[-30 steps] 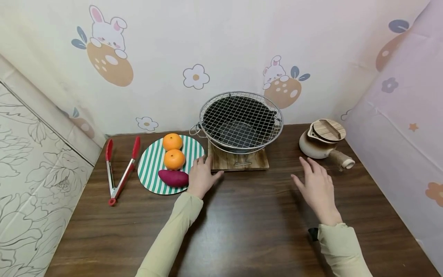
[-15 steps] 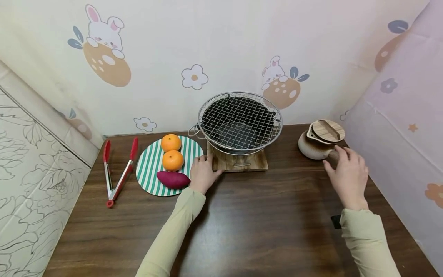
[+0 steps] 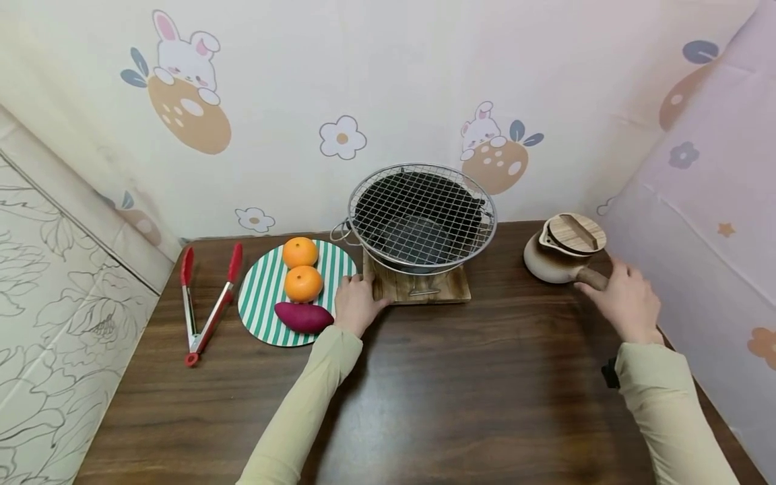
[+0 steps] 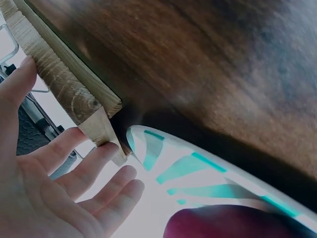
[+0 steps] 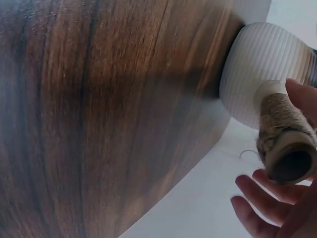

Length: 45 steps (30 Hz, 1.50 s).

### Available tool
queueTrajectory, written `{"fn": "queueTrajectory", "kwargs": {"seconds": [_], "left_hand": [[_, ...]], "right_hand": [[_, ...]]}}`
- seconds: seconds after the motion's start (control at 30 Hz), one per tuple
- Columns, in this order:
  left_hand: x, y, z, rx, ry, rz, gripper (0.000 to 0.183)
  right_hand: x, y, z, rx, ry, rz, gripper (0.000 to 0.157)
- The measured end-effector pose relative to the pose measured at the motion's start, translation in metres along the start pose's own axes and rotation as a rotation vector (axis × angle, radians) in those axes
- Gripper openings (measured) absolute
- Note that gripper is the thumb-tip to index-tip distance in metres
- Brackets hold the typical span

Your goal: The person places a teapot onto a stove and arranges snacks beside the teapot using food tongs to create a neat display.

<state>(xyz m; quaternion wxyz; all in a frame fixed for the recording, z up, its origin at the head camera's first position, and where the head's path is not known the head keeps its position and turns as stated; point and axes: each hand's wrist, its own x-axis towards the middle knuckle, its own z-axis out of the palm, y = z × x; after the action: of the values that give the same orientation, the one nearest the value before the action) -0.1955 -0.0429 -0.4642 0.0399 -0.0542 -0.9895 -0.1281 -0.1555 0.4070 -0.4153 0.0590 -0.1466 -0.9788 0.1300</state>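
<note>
My left hand [image 3: 354, 306] rests at the left front corner of a wooden board [image 3: 412, 286]. In the left wrist view its fingers [image 4: 99, 158] lie fairly straight along the board's corner [image 4: 94, 119]. On the board stands a round tabletop grill [image 3: 418, 222] with a wire mesh top. My right hand [image 3: 630, 303] is around the handle [image 3: 591, 277] of a lidded ceramic teapot [image 3: 548, 263]. In the right wrist view, the thumb [image 5: 302, 99] is at one side of the twine-wrapped handle [image 5: 282, 119]. The other fingers [image 5: 262, 201] spread below it, not closed round it.
Left of the board, a striped round mat [image 3: 261, 310] bears two oranges [image 3: 303, 283] and a purple sweet potato [image 3: 303, 317]. Red-tipped tongs [image 3: 209, 316] lie spread at the table's left. Curtains with printed rabbits hang behind and to the right.
My right hand has moved right and reached the teapot's handle. My left hand stays at the board's corner. The teapot and grill keep their places.
</note>
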Motion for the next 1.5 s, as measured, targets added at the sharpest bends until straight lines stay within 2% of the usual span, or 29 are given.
{"fn": "queueTrajectory", "kwargs": {"seconds": [0.23,0.5,0.63,1.1,1.3,1.5], "left_hand": [[0.001,0.0,0.001,-0.013,0.009,-0.002,0.063],[0.002,-0.001,0.002,-0.019,-0.003,-0.01,0.061],[0.001,-0.002,0.003,-0.018,0.005,-0.007,0.061],[0.0,-0.002,0.002,-0.011,0.017,0.014,0.06],[0.0,-0.002,0.001,-0.014,0.004,0.002,0.06],[0.001,-0.004,0.004,-0.012,0.017,0.007,0.06]], "right_hand": [[0.014,0.007,0.003,-0.031,-0.107,-0.005,0.092],[0.024,0.003,0.005,-0.051,-0.17,-0.049,0.078],[0.026,0.004,0.009,-0.067,-0.124,-0.077,0.066],[0.028,0.01,0.019,-0.042,0.075,-0.171,0.048],[0.034,0.005,0.013,-0.041,0.081,-0.186,0.049],[0.039,-0.011,-0.005,-0.025,0.132,-0.229,0.046]]}}
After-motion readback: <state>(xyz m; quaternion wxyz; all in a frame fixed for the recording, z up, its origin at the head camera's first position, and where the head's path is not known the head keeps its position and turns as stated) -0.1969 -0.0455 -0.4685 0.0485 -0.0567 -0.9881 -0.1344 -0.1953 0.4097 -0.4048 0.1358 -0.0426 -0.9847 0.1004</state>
